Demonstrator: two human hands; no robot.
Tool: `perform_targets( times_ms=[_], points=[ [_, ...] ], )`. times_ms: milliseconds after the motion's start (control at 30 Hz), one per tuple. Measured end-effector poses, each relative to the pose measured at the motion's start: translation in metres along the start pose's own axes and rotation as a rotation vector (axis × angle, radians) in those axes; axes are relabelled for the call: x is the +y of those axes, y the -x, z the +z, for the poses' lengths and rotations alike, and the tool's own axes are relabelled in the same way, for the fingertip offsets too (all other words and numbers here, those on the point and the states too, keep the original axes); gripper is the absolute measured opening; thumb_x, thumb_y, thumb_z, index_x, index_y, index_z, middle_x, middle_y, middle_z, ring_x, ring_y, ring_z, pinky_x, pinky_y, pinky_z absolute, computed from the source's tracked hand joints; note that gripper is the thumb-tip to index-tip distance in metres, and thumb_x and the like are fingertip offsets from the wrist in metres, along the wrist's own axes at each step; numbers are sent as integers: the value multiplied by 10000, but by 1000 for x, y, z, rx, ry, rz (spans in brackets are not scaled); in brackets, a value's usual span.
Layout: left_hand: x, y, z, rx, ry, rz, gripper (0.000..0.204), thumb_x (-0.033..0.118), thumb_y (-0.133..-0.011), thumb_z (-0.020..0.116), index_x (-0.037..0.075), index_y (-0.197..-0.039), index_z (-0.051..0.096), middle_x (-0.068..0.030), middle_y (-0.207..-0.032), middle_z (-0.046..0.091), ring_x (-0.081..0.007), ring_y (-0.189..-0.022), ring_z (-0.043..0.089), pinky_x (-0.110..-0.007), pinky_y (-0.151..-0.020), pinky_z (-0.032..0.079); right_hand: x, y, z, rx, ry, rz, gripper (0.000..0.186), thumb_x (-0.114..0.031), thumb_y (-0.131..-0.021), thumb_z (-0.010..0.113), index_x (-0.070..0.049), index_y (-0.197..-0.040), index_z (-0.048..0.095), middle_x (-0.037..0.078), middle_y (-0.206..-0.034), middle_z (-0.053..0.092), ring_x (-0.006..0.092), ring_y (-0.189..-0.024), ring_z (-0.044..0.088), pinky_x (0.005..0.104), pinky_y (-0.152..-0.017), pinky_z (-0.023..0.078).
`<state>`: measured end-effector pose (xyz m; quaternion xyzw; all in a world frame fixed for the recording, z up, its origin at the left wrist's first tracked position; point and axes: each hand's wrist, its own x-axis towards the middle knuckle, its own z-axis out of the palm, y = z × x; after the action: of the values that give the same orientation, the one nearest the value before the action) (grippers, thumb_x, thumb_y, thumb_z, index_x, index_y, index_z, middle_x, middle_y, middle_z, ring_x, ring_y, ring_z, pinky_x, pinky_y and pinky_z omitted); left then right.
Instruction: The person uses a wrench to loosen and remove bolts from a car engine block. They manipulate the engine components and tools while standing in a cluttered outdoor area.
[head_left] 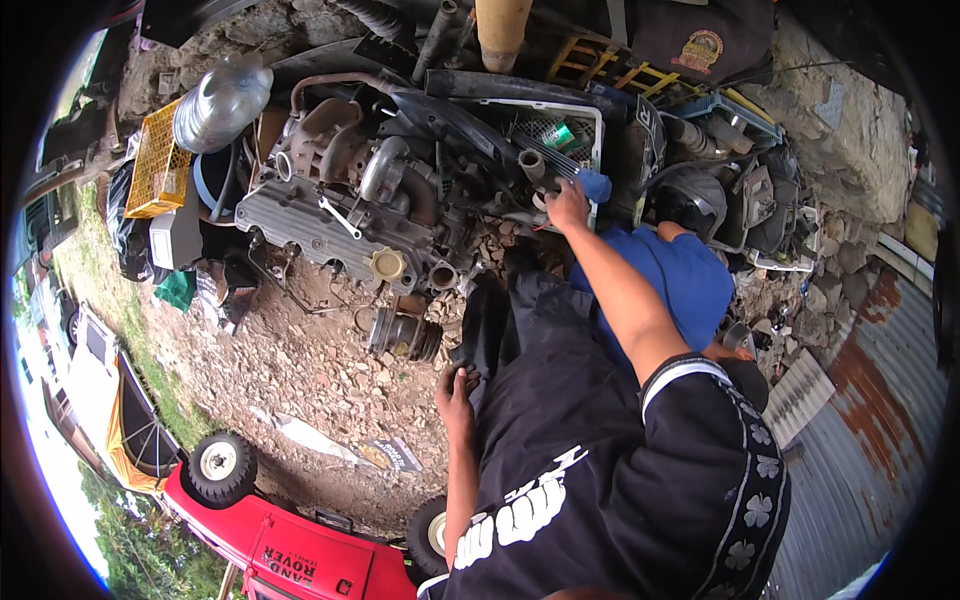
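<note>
The right hand (567, 208) stretches out over the cluttered pile, fingers wrapped tight around a blue-handled tool (577, 176) that lies across the front of the white plastic crate (592, 118), just right of the grimy engine block (345, 205); a silver wrench (339, 217) rests on the engine's valve cover, well apart from that grip. The left hand (456, 392) is down low, fingers loosely curled and holding nothing, resting against the dark trouser leg (495, 325) above stony ground (300, 370).
</note>
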<state>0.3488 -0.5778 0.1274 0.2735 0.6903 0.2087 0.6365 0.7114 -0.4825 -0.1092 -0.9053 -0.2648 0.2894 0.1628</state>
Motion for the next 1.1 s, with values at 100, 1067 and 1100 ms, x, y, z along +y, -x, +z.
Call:
perform_targets(
  times_ms=[100, 1067, 1100],
  points=[
    [4, -4, 4, 0, -5, -26, 263, 154, -1019, 562, -42, -1187, 615, -111, -1013, 682, -158, -879, 683, -298, -815, 560, 12, -32, -26, -175, 207, -20, 568, -245, -867, 620, -90, -1398, 490, 197, -1561, 292, 350, -1314, 501, 444, -1025, 476],
    [41, -32, -26, 43, 50, 76, 316, 216, -1005, 591, -9, -1225, 621, -92, -1034, 684, -156, -894, 668, -276, -787, 533, -76, 90, -10, -308, -56, -385, 343, -162, -848, 684, -64, -1176, 668, 231, -1347, 545, 379, -1251, 524, 408, -1062, 430],
    [43, -29, -30, 65, 90, 86, 312, 214, -1004, 593, -6, -1222, 623, -90, -1032, 683, -157, -895, 669, -276, -789, 532, -99, 100, -17, -394, -104, -446, 319, -153, -851, 681, -64, -1158, 673, 196, -1259, 628, 365, -1176, 592, 412, -1011, 475]
  ],
)
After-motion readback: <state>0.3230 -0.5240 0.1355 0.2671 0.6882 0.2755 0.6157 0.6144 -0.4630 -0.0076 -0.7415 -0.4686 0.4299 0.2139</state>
